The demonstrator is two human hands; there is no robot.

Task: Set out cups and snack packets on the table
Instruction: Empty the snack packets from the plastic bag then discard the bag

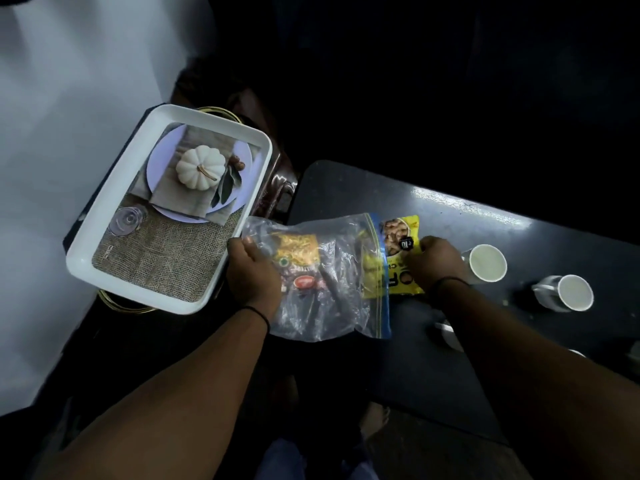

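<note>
From my remote seat, I see a dark table (450, 341) whose rounded far-left corner sits just beside a white tray (104, 258), with bare tabletop along the far edge and across the near half. A clear zip bag (322, 306) with a blue seal strip lies over the table's left edge, its closed end overhanging toward the tray and touching its near-right rim. My view shows the left hand (254, 271) closed on the bag's left side, thumb on top. The right hand (434, 263) is pinched on a yellow snack packet (398, 244), which sticks halfway out of the bag's mouth onto the table; the packet is glossy, printed with a picture of pale nuts or snacks and large dark letters that I cannot read in full. Through the crinkled plastic, a second packet (299, 265) shows yellow and dark red with a red oval logo. Two white cups stand upright toward the table's right: the nearer cup (486, 263) just beside the right hand, the farther cup (568, 292) well apart from the bag, its handle turned toward the first. The tray is lined with a printed picture of a white pumpkin on a plate over burlap. Each wrist wears a thin dark band.
</note>
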